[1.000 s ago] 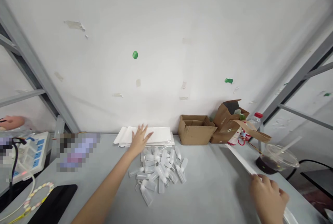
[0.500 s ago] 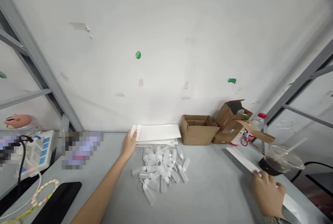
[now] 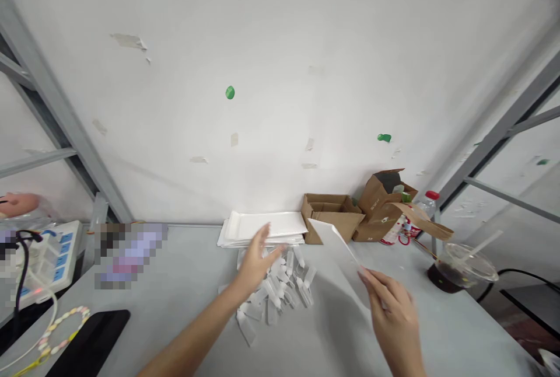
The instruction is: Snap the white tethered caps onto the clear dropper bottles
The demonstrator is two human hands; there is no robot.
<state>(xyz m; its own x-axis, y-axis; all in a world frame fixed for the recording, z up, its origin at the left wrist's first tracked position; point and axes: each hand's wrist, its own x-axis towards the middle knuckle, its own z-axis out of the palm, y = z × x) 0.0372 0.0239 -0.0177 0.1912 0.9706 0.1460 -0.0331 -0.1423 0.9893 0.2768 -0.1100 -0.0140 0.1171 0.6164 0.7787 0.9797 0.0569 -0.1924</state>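
My right hand pinches a long white sheet of paper by its near end and holds it raised above the grey table. Above the heap of small translucent plastic squeeze bottles hovers my left hand, fingers apart and nothing in it. It hides part of the heap. Behind the bottles, against the wall, lies a stack of white papers.
An open cardboard box and a brown paper bag stand at the back right. A clear cup with a dark drink sits farther right. At left lie a black phone, a bead bracelet and a power strip.
My left hand has left the paper stack and moved right and nearer, over the bottles. My right hand has lifted the white sheet off the table's right side and brought it leftward.
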